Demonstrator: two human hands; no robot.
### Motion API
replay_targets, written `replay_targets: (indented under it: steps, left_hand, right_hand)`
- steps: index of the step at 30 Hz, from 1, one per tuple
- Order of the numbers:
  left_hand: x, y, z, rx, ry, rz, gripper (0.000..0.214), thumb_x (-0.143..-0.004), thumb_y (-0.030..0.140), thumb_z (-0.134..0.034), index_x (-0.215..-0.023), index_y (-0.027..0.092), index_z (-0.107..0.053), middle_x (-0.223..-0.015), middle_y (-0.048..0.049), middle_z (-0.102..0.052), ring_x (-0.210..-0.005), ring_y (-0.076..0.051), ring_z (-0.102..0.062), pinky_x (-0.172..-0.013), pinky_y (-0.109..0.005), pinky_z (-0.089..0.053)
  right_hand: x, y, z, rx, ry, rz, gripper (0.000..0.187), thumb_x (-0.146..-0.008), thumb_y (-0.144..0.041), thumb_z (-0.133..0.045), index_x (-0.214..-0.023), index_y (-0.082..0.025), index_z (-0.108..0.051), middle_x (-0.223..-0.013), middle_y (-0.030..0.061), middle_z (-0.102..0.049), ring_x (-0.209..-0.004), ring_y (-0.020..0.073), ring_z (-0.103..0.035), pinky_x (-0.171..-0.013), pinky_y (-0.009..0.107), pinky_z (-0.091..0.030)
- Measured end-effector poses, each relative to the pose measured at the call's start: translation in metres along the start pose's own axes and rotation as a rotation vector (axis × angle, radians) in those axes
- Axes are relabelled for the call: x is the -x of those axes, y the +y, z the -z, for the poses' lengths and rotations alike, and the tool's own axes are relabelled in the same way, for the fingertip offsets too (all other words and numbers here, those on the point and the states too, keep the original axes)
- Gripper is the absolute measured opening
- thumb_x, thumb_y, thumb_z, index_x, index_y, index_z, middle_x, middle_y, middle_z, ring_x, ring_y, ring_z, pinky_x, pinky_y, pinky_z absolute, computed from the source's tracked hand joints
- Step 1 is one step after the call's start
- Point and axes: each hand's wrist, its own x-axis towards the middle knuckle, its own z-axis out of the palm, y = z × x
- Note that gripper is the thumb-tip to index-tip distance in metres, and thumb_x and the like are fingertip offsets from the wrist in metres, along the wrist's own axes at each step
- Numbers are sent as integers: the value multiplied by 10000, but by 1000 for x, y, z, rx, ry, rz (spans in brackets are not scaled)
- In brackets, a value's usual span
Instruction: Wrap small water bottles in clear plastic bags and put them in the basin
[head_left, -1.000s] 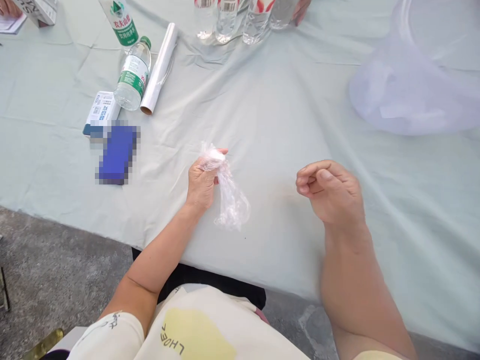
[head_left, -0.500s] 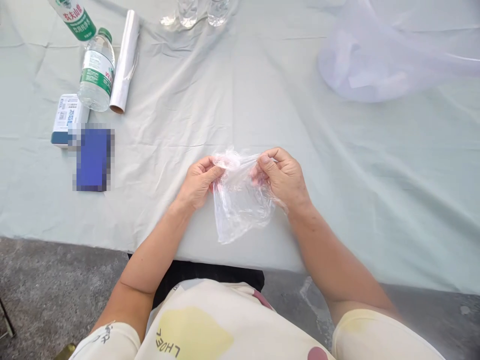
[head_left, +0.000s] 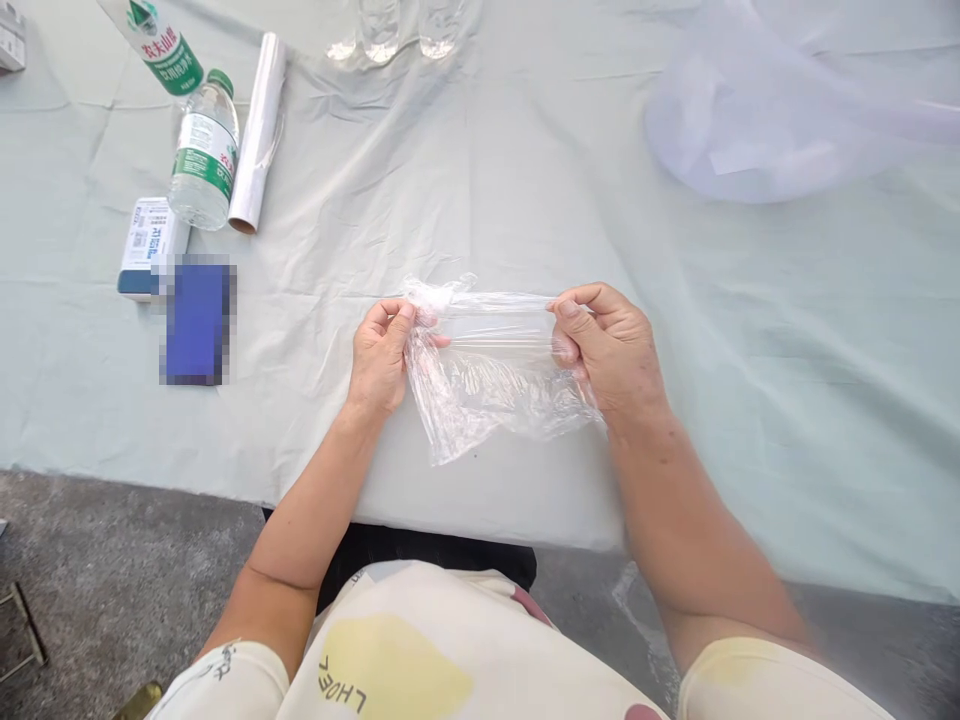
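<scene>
Between my hands a crumpled piece of clear plastic film (head_left: 502,385) is stretched sideways above the cloth. My left hand (head_left: 381,350) pinches its bunched left end between thumb and fingers. At the right end, my right hand (head_left: 611,340) grips the upper edge the same way, with some fingers seen through the film. Taut parallel creases run along the top, and the lower part hangs loose in wrinkles. Whether it is a flat sheet or a bag I cannot tell.
On the cloth-covered table (head_left: 525,220), a roll of clear film (head_left: 259,130) lies beside a water bottle (head_left: 205,155) and another bottle (head_left: 161,45). Nearby are a white-and-blue box (head_left: 152,250) and a blurred blue object (head_left: 197,322). Clear glasses (head_left: 379,30) stand behind; a translucent purplish bag (head_left: 750,130) lies right.
My hands have moved apart, the right one farther right and the left slightly left. The film between them has gone from bunched to stretched wider.
</scene>
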Motion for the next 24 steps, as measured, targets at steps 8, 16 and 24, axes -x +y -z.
replay_targets:
  steps: [8, 16, 24]
  left_hand:
    - [-12, 12, 19, 41, 132, -41, 248, -697, 200, -835, -724, 187, -589, -709, 46, -590, -557, -48, -549, -492, -176, -421]
    - [-15, 19, 27, 66, 153, -171, 236, -677, 162, -826, -728, 195, -598, -699, 49, -553, -578, -42, -529, -509, -163, -417]
    - [-1, 15, 16, -305, -224, -184, 118, -742, 206, -783, -776, 191, -671, -769, 3, -624, -595, -69, -540, -523, -194, -441]
  right_hand:
    - [-6, -8, 19, -63, 144, 22, 309, -764, -501, -763, -769, -261, -569, -519, -53, -311, -442, 97, -238, -419, 267, -153]
    - [-17, -6, 62, 79, 176, -49, 224, -807, -405, -751, -714, -243, -626, -519, -16, -384, -450, 90, -264, -427, 265, -147]
    - [3, -30, 79, 565, 435, -80, 200, -887, -223, -610, -691, -201, -642, -762, 48, -651, -680, 146, -578, -606, 302, -435]
